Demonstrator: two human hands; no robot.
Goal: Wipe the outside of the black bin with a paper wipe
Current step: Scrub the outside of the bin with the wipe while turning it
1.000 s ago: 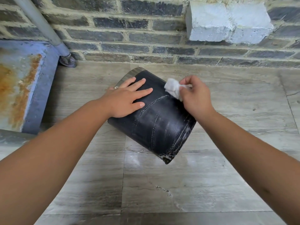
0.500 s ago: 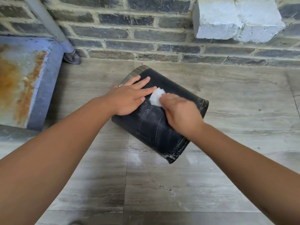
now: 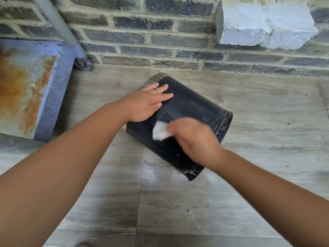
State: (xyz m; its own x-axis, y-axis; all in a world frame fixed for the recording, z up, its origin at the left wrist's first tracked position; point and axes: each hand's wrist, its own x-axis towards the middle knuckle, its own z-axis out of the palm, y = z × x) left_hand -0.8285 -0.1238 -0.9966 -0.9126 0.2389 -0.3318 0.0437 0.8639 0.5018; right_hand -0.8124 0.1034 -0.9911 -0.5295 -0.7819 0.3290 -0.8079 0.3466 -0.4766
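In the head view, the black bin (image 3: 187, 111) is seen lying on its side on the tiled floor (image 3: 195, 211), slightly above frame centre, with its grey rim end pointed toward 11 o'clock and its scuffed base end toward 4 o'clock; the brick wall (image 3: 160, 38) runs behind it at 12 o'clock, and a rusty blue metal panel (image 3: 26, 86) with a grey pipe (image 3: 58, 24) is placed well apart at 9 to 10 o'clock. The left hand (image 3: 142, 104) is laid flat on the upper flank of the bin near the rim end, fingers spread and pressed down, clamped on nothing. The paper wipe (image 3: 160, 130) is pinched in the right hand (image 3: 194, 139), whose fingers are closed around it and pressed against the bin's side; the hand is motion-blurred, so the exact finger placement cannot be told. Wiping is judged to be under way, with pale streaks and grime left near the base end at 4 to 5 o'clock. Since the bin is round and only steadied by a flat palm, a roll toward 1 or 7 o'clock could be caused by a hard stroke. The small wad could be torn or dropped on the rough scuffed edge, and the underside against the floor could be missed unless the bin is turned.
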